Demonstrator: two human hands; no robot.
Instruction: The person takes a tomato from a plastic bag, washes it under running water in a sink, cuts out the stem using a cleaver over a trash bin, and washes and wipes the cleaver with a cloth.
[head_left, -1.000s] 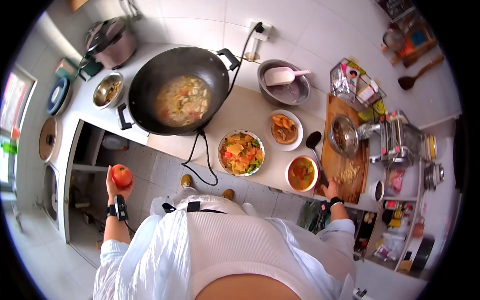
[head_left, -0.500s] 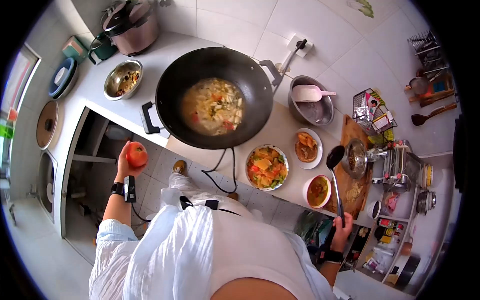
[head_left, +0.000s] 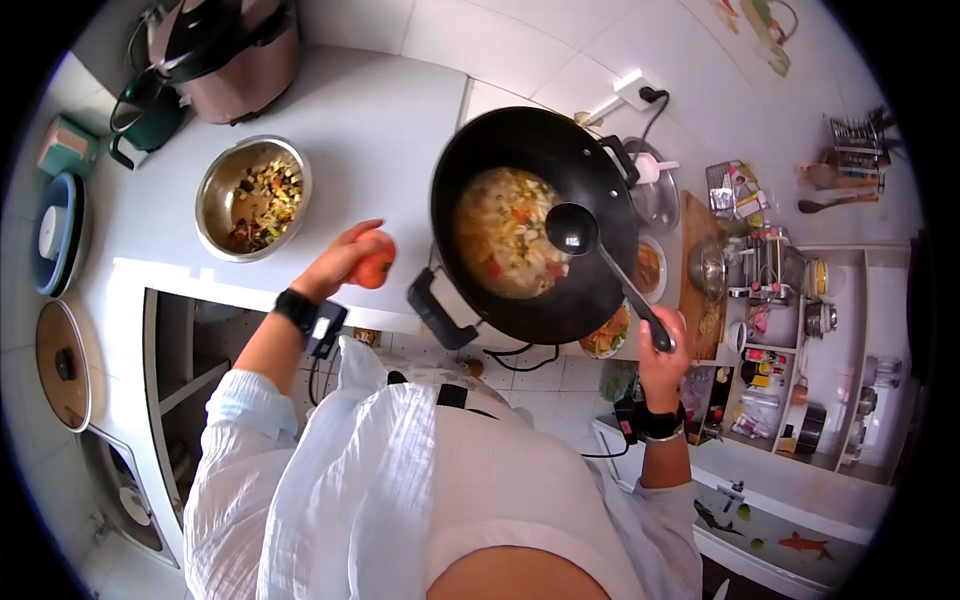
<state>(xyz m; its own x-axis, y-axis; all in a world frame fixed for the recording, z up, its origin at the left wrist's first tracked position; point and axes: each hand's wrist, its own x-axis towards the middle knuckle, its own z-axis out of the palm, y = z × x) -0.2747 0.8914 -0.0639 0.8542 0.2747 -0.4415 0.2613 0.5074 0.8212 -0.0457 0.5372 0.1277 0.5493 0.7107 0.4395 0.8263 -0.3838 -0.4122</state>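
Note:
My left hand (head_left: 335, 265) is closed around a red tomato (head_left: 373, 260) above the counter's front edge, left of the wok. My right hand (head_left: 662, 360) grips the dark end of a ladle (head_left: 573, 231). Its round black bowl hangs over the right part of the wok (head_left: 590, 300), overlapping the edge of the food there in this view. Inside the wok is a brothy stew (head_left: 510, 225) with pale chunks and bits of red and orange. The wok's near left handle (head_left: 445, 308) sticks out between the wok and my left hand.
A steel bowl of food scraps (head_left: 253, 198) stands on the left counter, with a pressure cooker (head_left: 240, 65) behind it. Past the wok on the right are a plate of food (head_left: 650, 270), a steel basin (head_left: 660, 205) and a wooden cutting board (head_left: 700, 215).
My right hand has brought the ladle leftward from beside the cutting board to over the wok. The tomato in my left hand has come closer to the wok. The view has shifted.

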